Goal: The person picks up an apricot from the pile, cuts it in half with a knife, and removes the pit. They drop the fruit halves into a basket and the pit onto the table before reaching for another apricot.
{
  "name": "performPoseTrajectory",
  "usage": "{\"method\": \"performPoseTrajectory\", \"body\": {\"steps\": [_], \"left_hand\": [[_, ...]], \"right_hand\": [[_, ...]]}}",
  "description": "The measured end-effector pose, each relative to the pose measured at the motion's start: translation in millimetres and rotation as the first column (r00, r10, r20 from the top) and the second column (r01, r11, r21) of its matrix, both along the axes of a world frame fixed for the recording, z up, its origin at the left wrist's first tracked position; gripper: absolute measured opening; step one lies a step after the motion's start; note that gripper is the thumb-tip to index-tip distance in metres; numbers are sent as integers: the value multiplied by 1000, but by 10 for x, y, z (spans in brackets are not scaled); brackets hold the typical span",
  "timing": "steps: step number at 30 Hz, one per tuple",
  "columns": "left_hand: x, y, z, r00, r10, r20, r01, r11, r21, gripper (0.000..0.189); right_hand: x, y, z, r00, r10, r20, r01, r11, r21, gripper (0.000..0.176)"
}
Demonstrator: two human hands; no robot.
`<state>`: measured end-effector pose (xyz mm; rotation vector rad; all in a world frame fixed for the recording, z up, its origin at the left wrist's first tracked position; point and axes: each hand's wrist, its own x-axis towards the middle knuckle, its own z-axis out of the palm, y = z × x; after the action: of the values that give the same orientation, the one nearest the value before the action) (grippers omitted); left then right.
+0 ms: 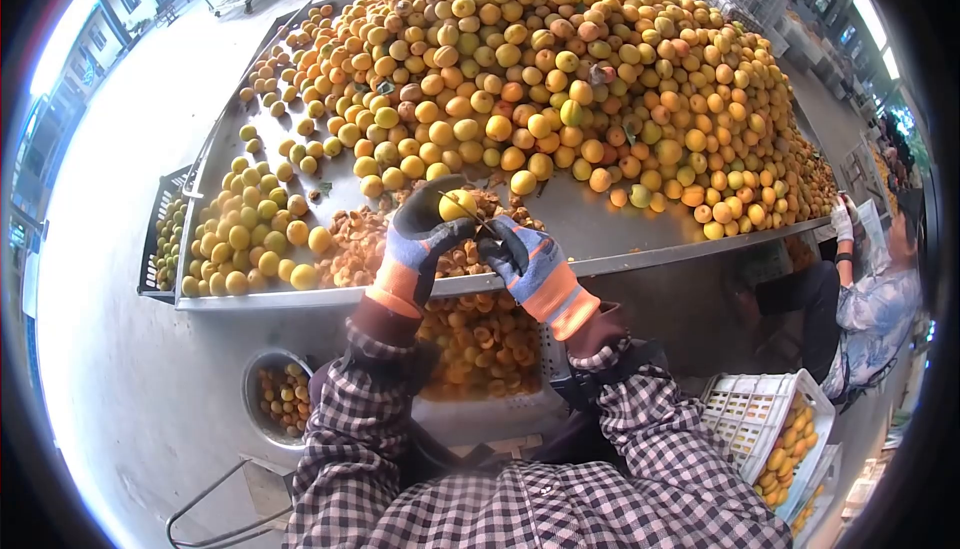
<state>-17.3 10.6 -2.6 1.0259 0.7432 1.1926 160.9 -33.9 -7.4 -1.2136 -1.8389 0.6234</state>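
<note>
My left hand (415, 244), in a grey, blue and orange glove, is closed around a yellow apricot (457, 206) above the front edge of the metal table (640, 249). Close beside it, my right hand (535, 264), gloved the same way, pinches a thin, dark, blade-like tool (482, 223) whose tip reaches the fruit. Exactly what kind of tool it is, I cannot make out. Split apricot pieces (360, 239) lie on the table behind and left of my hands. Below them, a crate holds many apricot halves (480, 344).
A large heap of whole apricots (600, 79) covers the table's back and right. Greener fruit (240, 234) gathers at the left corner, by a black crate (160, 279). A metal bucket (250, 419) and white crate (735, 414) flank me. Another person (870, 319) sits at right.
</note>
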Motion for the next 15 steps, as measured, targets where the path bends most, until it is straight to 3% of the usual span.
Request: {"method": "performPoseTrajectory", "body": {"steps": [2,5,8,12,15], "left_hand": [[-5,-8,4,999,-10,-43,10,1000,-2,50],[-19,8,-41,999,-27,-27,29,998,53,51],[-42,17,-92,997,-26,66,23,999,45,52],[-47,24,-109,997,53,-58,-43,985,164,56],[-53,12,-94,988,80,-135,-49,975,216,55]], "right_hand": [[2,-12,-59,1000,-14,19,13,998,66,34],[4,-24,-68,999,-22,40,21,999,35,34],[1,-23,3,998,14,58,-14,1000,2,31],[-10,-17,-51,999,31,34,-30,998,-47,29],[-47,14,-260,996,49,-68,-47,998,44,27]]}}
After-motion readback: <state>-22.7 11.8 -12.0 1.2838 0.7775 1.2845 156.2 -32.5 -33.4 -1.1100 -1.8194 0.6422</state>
